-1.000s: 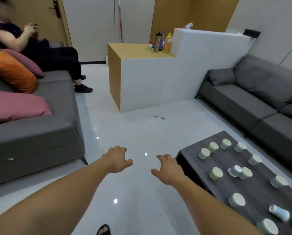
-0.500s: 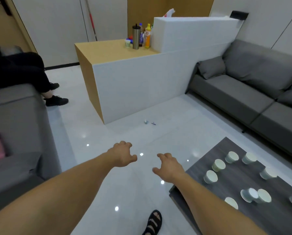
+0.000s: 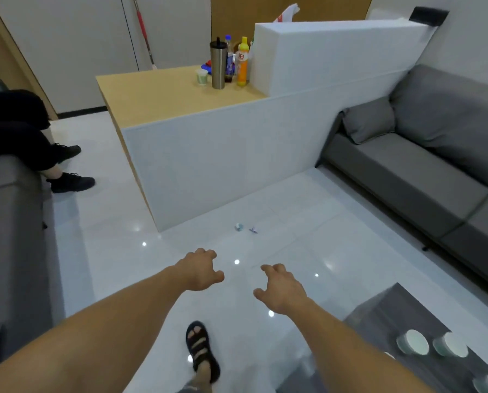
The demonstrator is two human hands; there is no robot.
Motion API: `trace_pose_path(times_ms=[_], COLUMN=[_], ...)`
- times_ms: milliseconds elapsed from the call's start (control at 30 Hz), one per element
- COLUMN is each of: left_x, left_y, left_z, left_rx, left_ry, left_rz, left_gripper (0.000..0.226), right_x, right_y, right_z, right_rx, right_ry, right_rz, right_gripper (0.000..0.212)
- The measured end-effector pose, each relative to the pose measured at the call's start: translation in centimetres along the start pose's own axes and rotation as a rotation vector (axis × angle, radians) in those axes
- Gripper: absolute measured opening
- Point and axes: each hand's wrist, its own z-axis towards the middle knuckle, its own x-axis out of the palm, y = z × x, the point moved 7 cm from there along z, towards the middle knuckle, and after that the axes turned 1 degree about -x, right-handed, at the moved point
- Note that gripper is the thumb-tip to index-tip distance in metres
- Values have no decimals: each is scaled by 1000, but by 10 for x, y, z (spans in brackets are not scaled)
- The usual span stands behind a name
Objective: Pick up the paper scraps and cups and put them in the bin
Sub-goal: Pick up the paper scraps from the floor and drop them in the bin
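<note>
Now the small crumpled paper scraps (image 3: pixel 238 227) on the glossy white floor (image 3: pixel 294 208) lie nearer; the dark grey tabletop (image 3: pixel 384 316) with pale paper cups (image 3: pixel 413 342) has slid lower right. Left hand (image 3: pixel 199 269) and right hand (image 3: pixel 281 287) hover empty, fingers loosely curled.

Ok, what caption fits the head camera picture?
Left hand and right hand, empty, reach toward scraps on the floor; cups sit on the table.

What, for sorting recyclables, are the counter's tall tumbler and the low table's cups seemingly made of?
Tall grey cylindrical tumbler: likely brushed stainless steel, given its dull metallic sheen. Pale round cups: probably paper, matte with thin rims, though plastic is possible.
</note>
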Motion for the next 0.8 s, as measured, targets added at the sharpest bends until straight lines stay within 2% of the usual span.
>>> trace_pose_path(times_ms=[433, 667, 800], left_x=[-157, -169, -162], left_y=[-30, -55, -66], left_z=[261, 389, 466], left_rx=[21, -32, -128], left_ry=[54, 169, 235], left_rz=[35, 57, 34], left_gripper=[71, 70, 69], right_x=[-131, -148, -148], right_y=[-24, -60, -93], right_z=[246, 386, 481], right_rx=[126, 74, 34], right_ry=[-7, 107, 187], right_rz=[68, 96, 85], right_gripper=[70, 72, 74])
